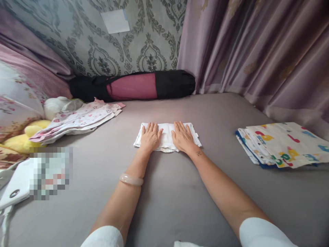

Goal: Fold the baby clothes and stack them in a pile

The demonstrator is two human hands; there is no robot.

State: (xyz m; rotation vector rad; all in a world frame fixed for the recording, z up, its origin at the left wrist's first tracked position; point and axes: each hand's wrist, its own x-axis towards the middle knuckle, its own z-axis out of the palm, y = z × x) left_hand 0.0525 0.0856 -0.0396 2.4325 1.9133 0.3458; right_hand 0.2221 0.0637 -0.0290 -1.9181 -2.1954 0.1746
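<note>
A folded white cloth (167,133), probably a small garment, lies flat on the grey sheet (180,192). Its underside edge shows a faint pattern along the front. My left hand (151,136) presses flat on its left part, fingers stretched forward. On the right part rests my right hand (183,137), palm down with the fingers slightly spread. A strip of the cloth shows between the two hands. Neither hand grips anything. A pale bangle (131,179) circles my left forearm.
To the right sits a stack of folded printed cloths (290,144). At the left lie small patterned garments (84,118), a yellow plush toy (24,139) and a white device (19,183) with a cable. A black and maroon long bag (132,85) lies along the wall, beside purple curtains (231,48).
</note>
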